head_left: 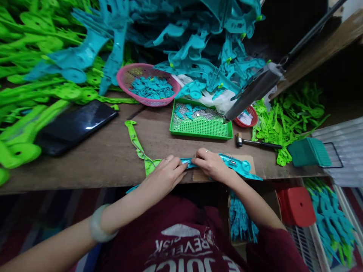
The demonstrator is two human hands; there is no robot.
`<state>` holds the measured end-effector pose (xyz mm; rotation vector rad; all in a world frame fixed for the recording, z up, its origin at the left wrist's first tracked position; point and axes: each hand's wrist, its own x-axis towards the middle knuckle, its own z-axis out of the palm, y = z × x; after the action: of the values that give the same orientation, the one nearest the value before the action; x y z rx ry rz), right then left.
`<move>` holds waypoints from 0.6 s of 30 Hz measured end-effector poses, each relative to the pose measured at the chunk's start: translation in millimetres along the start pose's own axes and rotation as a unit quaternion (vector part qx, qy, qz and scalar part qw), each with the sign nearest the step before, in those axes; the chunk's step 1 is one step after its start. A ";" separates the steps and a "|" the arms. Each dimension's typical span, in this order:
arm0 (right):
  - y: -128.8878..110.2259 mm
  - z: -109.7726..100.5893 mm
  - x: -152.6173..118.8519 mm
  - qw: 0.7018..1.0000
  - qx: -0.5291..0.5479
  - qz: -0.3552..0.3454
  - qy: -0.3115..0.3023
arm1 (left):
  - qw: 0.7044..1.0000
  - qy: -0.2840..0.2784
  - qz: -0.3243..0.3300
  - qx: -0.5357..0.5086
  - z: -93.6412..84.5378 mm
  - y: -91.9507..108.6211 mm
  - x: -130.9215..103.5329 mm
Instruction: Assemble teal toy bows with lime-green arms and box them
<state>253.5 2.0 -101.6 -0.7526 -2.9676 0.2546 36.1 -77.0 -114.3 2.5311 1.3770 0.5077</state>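
Because the blue plastic piece (241, 167) lies along the front edge of the table (99, 170), I judge that a slack grip could let it slip off. Left hand (169, 170) and right hand (213, 165) are pinching its middle, grips close together, so uneven pressure might twist it. I see a blue tip (132, 189) past the edge beneath the left forearm, but cannot tell whether it belongs; a sleeve could catch it. The green plastic piece (138, 147) beside the left hand might snag too. Forward, the green tray (202, 130) and hammer (259, 143) crowd me; bare wood leftward offers most room.
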 end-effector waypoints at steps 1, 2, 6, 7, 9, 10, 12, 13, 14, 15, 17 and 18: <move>-0.1 -0.4 -0.3 1.000 -0.003 -0.007 -0.003 | 1.000 -0.006 -0.004 -0.002 -0.8 0.8 0.7; -0.1 -1.1 -0.8 1.000 -0.004 -0.014 -0.006 | 1.000 -0.012 -0.008 -0.006 -1.5 1.7 1.4; 1.6 -6.4 -3.5 0.998 -0.031 -0.048 -0.016 | 1.000 -0.013 -0.023 -0.004 -3.6 2.6 3.2; 2.5 -8.0 -4.2 0.997 -0.048 -0.055 -0.019 | 1.000 -0.009 -0.018 0.002 -4.0 1.5 3.3; 3.9 -10.6 -5.3 0.994 -0.076 -0.074 -0.025 | 1.000 0.000 0.007 0.014 -4.5 -2.6 3.1; 4.3 -11.5 -5.7 0.992 -0.085 -0.087 -0.029 | 1.000 0.006 0.025 0.017 -4.6 -5.7 3.2; 4.8 -12.4 -6.4 0.987 -0.103 -0.113 -0.040 | 0.998 0.023 0.058 0.021 -3.9 -13.4 5.3; 5.2 -12.9 -7.0 0.985 -0.112 -0.126 -0.046 | 0.997 0.032 0.073 0.023 -3.1 -17.7 7.8; 6.0 -13.9 -8.1 0.982 -0.121 -0.138 -0.050 | 0.995 0.040 0.091 0.024 -2.1 -22.0 11.3; 7.4 -15.7 -10.1 0.979 -0.127 -0.148 -0.053 | 0.992 0.045 0.113 0.027 -1.2 -25.9 15.7; 12.9 -23.4 -17.8 0.978 -0.126 -0.159 -0.043 | 0.985 0.048 0.161 0.039 -0.9 -31.4 25.4; 18.0 -29.7 -23.8 0.981 -0.117 -0.151 -0.028 | 0.981 0.044 0.182 0.046 -1.8 -32.8 29.8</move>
<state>285.9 10.4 -76.2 -0.3024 -3.1426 -0.0939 25.2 -34.1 -118.1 2.8850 0.9826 0.6369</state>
